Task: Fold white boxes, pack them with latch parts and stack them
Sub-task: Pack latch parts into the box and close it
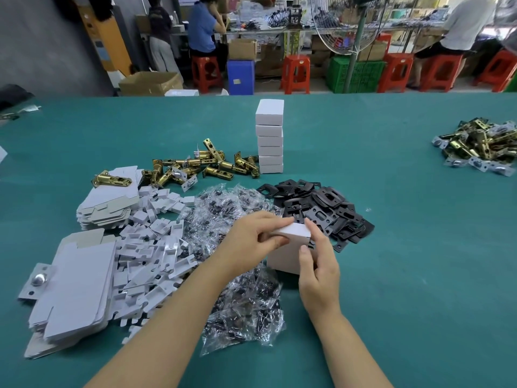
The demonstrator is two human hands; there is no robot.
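Beyond the green table [391,247], red plastic stools [296,72] line a cluttered workbench [257,30]. A green crate [356,75] sits behind a standing fan's pole [354,51], a blue bin [240,77] near open cardboard cartons [151,82]. Two seated people work there.

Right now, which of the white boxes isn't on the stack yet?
The white box held in both hands near the front of the table, its top flap not yet shut. The other six sit closed in the stack farther back.
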